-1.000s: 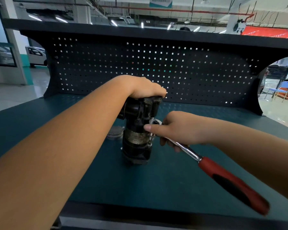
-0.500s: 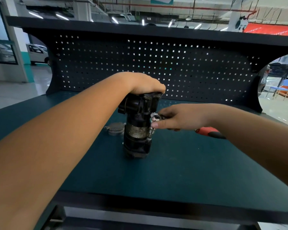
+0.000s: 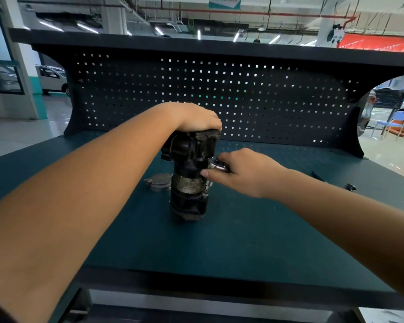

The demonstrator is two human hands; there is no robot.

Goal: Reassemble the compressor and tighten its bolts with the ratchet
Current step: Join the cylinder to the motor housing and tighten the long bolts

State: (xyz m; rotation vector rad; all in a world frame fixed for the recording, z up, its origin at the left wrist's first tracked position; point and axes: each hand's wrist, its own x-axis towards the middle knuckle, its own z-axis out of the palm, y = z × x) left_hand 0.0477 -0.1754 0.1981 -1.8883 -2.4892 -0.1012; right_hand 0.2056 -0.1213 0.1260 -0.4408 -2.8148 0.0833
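A black compressor (image 3: 189, 180) stands upright on the green bench top, with a metal band round its middle. My left hand (image 3: 196, 121) lies over its top end and holds it down. My right hand (image 3: 240, 171) grips the chrome head of the ratchet (image 3: 217, 165), which sits against the compressor's right side under the top flange. The ratchet's red handle is hidden behind my right hand and forearm.
A round grey metal cover plate (image 3: 159, 181) lies on the bench just left of the compressor. Two small dark parts (image 3: 351, 187) lie at the right of the green bench (image 3: 219, 241). A black pegboard (image 3: 219, 96) closes the back.
The ratchet handle has swung from the near right round toward the back, until it went out of sight behind my right hand. My left hand stayed on top of the compressor.
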